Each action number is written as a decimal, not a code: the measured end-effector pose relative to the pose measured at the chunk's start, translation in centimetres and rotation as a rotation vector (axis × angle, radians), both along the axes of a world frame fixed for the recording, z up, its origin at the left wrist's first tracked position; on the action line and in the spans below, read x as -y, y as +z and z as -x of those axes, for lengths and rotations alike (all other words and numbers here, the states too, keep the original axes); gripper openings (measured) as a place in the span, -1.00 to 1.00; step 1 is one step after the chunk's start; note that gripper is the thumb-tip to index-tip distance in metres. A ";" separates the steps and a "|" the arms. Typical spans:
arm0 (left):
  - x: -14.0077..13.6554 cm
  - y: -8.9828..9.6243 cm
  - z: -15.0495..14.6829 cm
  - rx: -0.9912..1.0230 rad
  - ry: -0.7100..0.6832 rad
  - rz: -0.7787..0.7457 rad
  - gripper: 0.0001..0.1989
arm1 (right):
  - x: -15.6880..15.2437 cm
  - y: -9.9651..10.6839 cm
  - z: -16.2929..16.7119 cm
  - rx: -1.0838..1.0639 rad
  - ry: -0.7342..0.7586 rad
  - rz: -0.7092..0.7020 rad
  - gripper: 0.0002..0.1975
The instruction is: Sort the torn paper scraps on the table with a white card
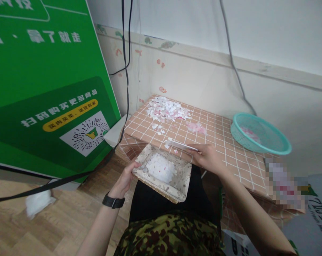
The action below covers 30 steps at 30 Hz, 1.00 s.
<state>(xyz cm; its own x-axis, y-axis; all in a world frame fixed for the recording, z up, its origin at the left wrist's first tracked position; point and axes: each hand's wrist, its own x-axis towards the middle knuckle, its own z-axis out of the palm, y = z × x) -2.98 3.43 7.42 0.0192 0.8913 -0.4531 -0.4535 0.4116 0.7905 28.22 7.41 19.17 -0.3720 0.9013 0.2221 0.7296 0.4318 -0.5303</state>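
My left hand [125, 179] grips the left rim of a shallow, stained off-white tray [182, 177]. A mound of white material [161, 168] with small red specks lies in the tray, which sits over my lap by the table's front edge. My right hand [210, 159] is closed around one end of a long, thin, flat whitish object [180, 144]; its exact kind is unclear. The object's far end is at the table edge, by a few small white pieces [167, 144]. Further back on the table lies a heap of white and pinkish flakes [167, 108].
A checked brown cloth covers the table [224, 156]. Pink pieces [196, 128] lie mid-table, and a turquoise basket [276, 142] holds more at right. A green sign panel [43, 71] stands left. Black cables [126, 78] hang near the table's left corner; a white bag [38, 203] is on the floor.
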 end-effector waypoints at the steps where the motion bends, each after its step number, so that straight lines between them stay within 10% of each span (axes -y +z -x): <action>1: 0.0 -0.1 0.1 -0.005 -0.003 0.000 -0.79 | -0.1 0.1 0.0 0.006 -0.002 0.017 -0.70; 14: 0.0 -0.3 0.1 -0.006 0.004 -0.016 -0.77 | -1.3 -1.8 -3.3 -0.444 -0.244 0.343 -0.63; 24: 0.0 0.2 0.3 -0.054 0.034 -0.010 -0.77 | -1.8 -1.8 0.1 -0.616 -0.063 0.610 -0.62; 30: -0.1 0.2 0.2 -0.046 0.035 -0.020 -0.75 | -3.1 -2.1 -2.0 -0.734 -0.208 0.542 -0.63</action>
